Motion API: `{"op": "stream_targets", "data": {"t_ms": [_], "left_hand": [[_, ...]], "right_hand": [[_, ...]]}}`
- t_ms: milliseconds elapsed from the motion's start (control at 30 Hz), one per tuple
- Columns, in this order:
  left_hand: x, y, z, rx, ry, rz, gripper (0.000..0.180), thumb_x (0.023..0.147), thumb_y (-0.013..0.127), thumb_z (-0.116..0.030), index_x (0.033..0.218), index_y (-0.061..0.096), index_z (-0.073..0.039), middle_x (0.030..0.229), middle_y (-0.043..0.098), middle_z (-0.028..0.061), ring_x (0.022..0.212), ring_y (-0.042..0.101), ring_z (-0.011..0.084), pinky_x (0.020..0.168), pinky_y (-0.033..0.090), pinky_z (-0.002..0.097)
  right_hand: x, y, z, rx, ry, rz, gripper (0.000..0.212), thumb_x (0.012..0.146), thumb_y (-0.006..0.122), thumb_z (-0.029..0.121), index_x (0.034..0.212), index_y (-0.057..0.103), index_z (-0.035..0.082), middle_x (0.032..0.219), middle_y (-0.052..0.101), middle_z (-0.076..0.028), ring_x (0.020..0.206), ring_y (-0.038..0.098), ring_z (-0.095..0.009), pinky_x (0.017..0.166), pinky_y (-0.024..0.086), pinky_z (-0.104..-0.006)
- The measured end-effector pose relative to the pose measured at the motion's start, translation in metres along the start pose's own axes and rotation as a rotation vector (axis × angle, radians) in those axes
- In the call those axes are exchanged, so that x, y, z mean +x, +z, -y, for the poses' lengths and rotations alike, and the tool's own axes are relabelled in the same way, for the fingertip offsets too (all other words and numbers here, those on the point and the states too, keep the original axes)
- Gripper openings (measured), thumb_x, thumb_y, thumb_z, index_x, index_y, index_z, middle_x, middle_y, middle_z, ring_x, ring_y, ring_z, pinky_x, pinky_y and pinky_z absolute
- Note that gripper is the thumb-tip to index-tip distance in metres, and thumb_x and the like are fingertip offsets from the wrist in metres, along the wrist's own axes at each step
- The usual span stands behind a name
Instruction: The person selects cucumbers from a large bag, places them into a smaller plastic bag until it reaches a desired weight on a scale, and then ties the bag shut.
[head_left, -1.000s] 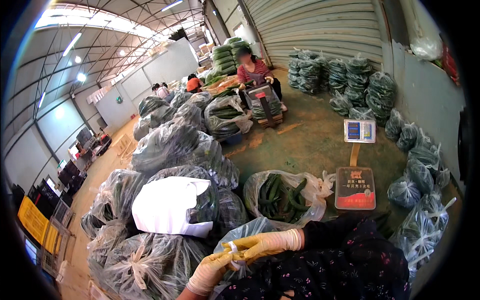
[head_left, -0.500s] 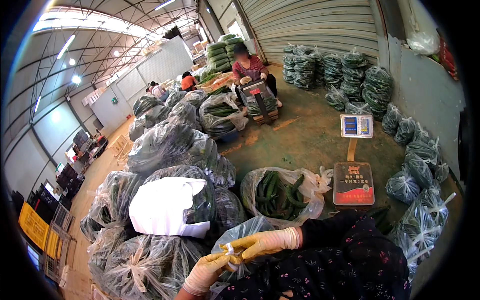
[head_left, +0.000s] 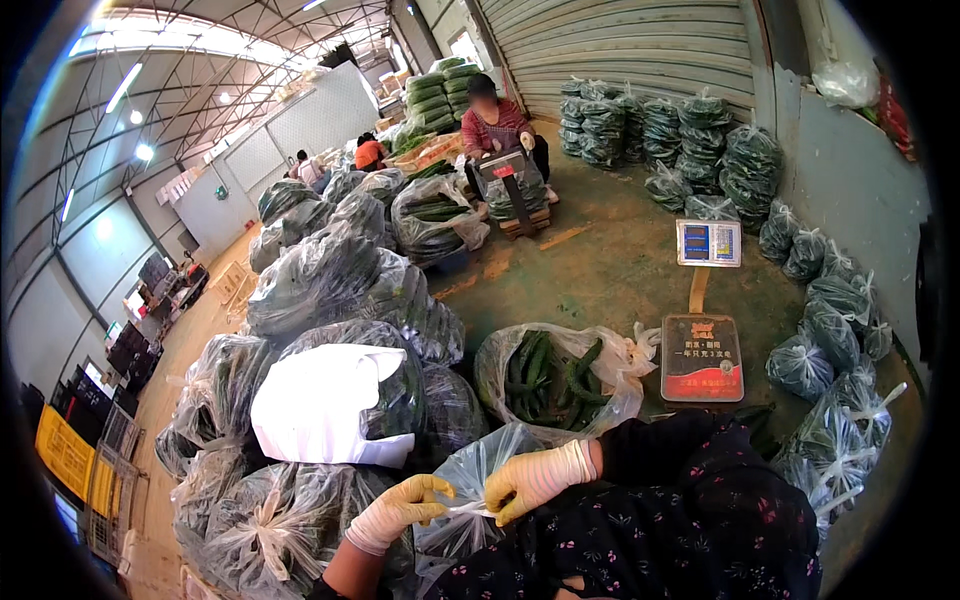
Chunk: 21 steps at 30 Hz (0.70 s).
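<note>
Both my hands wear pale gloves with yellow fingers, low in the middle of the view. A clear plastic bag [head_left: 482, 462] stands against my front, its twisted white neck stretched between my hands. My right hand [head_left: 540, 481] is closed round the neck at its right side. My left hand [head_left: 400, 511] has its fingers curled, pinching the neck's other end. What is inside this bag is mostly hidden. Just beyond it lies an open clear bag of dark green cucumbers [head_left: 556, 378].
Filled bags of cucumbers [head_left: 310, 285] pile up on my left, a white plastic sheet [head_left: 325, 405] over one. A platform scale [head_left: 702, 358] with a display [head_left: 709, 243] stands ahead right. Tied bags [head_left: 838, 430] line the right wall. Ahead, a person [head_left: 495, 130] sits behind another scale.
My hands have moved apart from being close together, drawing the bag's neck out between them. The whole view has shifted slightly. The person ahead has lifted a hand.
</note>
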<state>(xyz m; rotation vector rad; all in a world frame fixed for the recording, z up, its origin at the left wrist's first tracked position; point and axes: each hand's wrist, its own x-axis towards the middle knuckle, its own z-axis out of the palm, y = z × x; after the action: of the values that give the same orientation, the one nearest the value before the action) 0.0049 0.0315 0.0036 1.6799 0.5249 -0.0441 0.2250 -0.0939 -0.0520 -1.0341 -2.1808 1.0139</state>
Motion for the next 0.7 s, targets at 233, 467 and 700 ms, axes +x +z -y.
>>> {"op": "stream_targets", "data": {"t_ms": [233,467,700], "left_hand": [[0.007,0.001,0.0,0.073,-0.047,-0.189,0.027,0.078,0.064,-0.006,0.105,0.06,-0.003,0.084,0.061,-0.0001,0.063,0.049,0.0049,0.056,0.04,0.0186],[0.013,0.0,0.028,-0.22,-0.11,-0.244,0.025,0.08,0.061,-0.005,0.105,0.061,-0.002,0.089,0.063,0.0018,0.065,0.052,0.0059,0.056,0.042,0.0185],[0.006,-0.009,0.026,-0.035,-0.167,-0.297,0.026,0.079,0.066,-0.013,0.103,0.062,-0.004,0.078,0.061,0.0004,0.058,0.048,0.0057,0.053,0.039,0.0185]], "right_hand": [[0.0,0.0,-0.004,0.06,-0.131,-0.098,0.015,0.083,0.061,0.021,0.089,0.065,0.008,0.084,0.064,-0.01,0.077,0.06,-0.02,0.068,0.045,-0.0295],[-0.023,-0.012,0.012,0.031,0.189,0.018,0.018,0.082,0.06,0.023,0.09,0.063,0.006,0.089,0.063,-0.01,0.086,0.058,-0.027,0.074,0.045,-0.0363],[-0.026,-0.011,-0.02,-0.2,-0.213,-0.196,0.018,0.079,0.063,0.022,0.082,0.063,0.005,0.089,0.061,-0.01,0.094,0.055,-0.029,0.083,0.043,-0.0376]]}}
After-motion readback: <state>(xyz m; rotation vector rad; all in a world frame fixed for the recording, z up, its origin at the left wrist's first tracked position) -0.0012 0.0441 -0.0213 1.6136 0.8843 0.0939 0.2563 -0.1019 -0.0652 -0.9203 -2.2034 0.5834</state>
